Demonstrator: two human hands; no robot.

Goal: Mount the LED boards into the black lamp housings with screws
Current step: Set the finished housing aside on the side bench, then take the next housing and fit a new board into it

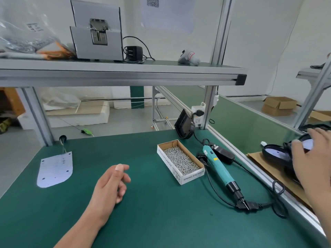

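Head view: right hand (pixel 314 158), cut off by frame edge, partly covers lamp housings (pixel 273 161).

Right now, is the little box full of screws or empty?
Nearly full: silver screws fill the open box almost to its rim.

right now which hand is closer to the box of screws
Left. The left hand is over the mat just left of the screw box; the right hand is well to its right, at the black lamp housings.
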